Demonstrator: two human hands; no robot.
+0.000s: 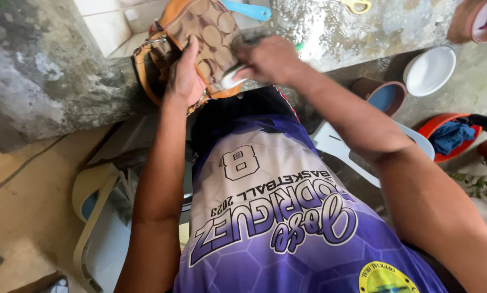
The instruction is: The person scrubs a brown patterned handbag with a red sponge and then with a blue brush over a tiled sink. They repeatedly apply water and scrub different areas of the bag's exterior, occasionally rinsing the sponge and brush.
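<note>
A brown patterned handbag (205, 27) with tan leather trim and strap lies on the edge of a wet concrete counter (42, 70). My left hand (182, 76) grips the bag's lower side and holds it steady. My right hand (268, 58) is closed around a small whitish object, maybe a brush or cloth (231, 77), pressed against the bag's front. What it is exactly I cannot tell. I wear a purple and white sports jersey (287, 217).
A blue handle (249, 11) and a yellow scissors handle (357, 5) lie on the counter. On the floor at right stand a white basin (429, 70), a brown basin (387, 95), a red basin with blue cloth (450, 135). A white plastic chair (99, 228) stands at left.
</note>
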